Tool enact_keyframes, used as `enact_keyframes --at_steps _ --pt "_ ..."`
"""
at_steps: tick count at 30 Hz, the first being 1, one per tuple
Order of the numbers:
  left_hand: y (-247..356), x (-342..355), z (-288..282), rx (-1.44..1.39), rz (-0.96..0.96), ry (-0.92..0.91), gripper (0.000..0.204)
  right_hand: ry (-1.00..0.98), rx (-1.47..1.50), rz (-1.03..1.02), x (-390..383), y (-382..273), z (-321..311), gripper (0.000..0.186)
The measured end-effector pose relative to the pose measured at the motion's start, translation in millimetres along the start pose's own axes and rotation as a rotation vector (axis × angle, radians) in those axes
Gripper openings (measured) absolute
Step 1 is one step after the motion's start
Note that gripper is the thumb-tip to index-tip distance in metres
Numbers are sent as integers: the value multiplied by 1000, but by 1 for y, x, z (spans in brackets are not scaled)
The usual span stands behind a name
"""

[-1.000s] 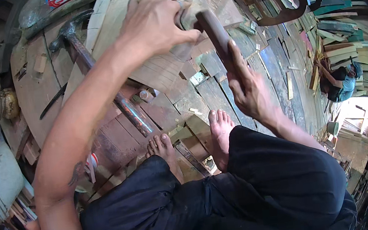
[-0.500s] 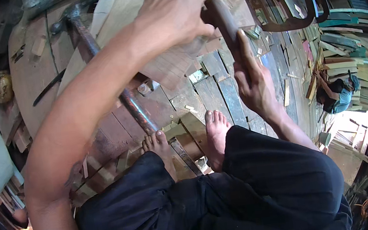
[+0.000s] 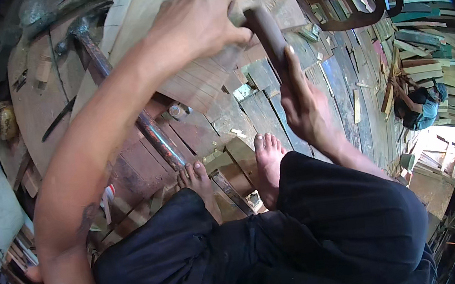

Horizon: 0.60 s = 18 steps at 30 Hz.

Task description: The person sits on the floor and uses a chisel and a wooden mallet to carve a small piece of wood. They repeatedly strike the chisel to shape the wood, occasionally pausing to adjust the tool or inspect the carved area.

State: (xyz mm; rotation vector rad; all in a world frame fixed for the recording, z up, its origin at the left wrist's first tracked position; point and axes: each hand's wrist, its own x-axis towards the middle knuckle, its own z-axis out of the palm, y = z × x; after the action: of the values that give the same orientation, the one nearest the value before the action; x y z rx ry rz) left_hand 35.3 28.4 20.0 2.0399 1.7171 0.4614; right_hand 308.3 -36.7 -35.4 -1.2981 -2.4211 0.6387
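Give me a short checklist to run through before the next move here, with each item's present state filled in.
1. Left hand on the curved wooden workpiece, knuckles up, near its top edge: ok.
2. Right hand has its grip closed round the dark round handle: ok.
3. Working end of that tool: hidden behind the left hand, cannot tell.
4. Left fingers clear of the tool's end: they sit right beside it, cannot tell.
5. Bare feet rest on the planks just below the workpiece, among loose offcuts: not ok.
6. Long metal hammer lies beside the workpiece, untouched by either hand: ok.
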Motion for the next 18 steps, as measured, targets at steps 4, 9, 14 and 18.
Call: enact_keyframes --at_steps 4,9,14,18 --pt "-6 -6 7 8 25 43 55 -17 81 41 11 -5 10 85" --pt "1 1 -4 -24 11 4 53 -20 -14 -17 4 5 4 84" --pt "27 -4 -36 -122 -145 -298 36 -21 51 37 -4 0 10 88" --pt "16 -3 -29 -141 -139 -260 35 5 25 -21 14 2 7 87"
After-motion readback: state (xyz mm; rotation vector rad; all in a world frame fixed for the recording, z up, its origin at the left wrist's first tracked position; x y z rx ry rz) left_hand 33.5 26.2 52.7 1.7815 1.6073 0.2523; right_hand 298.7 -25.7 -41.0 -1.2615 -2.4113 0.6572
